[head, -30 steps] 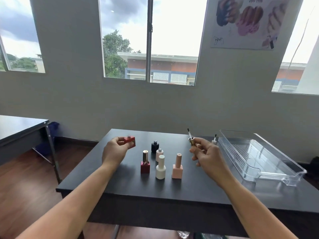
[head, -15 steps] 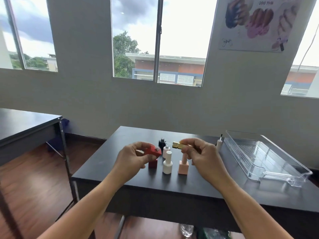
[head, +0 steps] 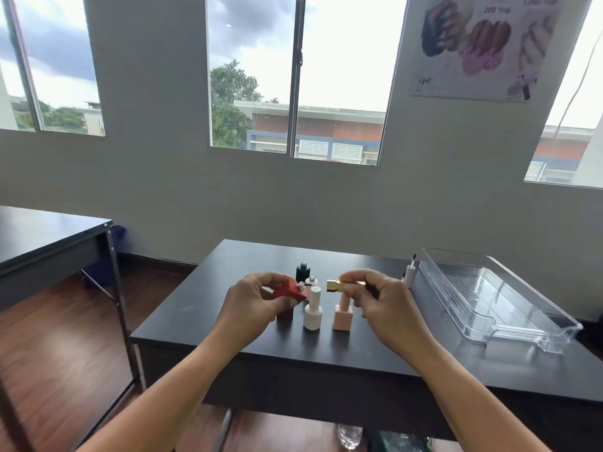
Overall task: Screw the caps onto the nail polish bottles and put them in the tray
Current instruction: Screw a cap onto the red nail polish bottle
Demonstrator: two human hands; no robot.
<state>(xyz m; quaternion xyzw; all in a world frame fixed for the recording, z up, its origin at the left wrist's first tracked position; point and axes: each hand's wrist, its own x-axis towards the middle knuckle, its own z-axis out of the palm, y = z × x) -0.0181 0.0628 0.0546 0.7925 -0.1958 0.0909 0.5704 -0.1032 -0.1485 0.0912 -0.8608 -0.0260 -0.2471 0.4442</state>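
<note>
Room: A grey wall is broken by windows giving on cloud, trees and a brick building. A nail-art poster is pinned at upper right, and a wood floor is laid below.
Surface: A dark table is set under both hands. A second dark table is cut off well beyond the left knuckles.
Left hand: A red bottle is gripped by the curled left hand and held tilted above the table, its bare neck turned toward the right fingertips.
Right hand: A gold cap is pinched on its side by the right hand, its open end near the neck but apart.
Below the fingers: A capped white bottle is stood under the gap, and a pink bottle under the right fingertips.
Beyond the fingertips: An uncapped black bottle is stood.
Tray: A clear tray is laid outside the right hand, with a white brush cap upright just beside it.
Hidden: A dark red bottle is largely covered by the left fingers. A pale bottle behind the red one is hard to make out. The top of the pink bottle's cap is masked.
</note>
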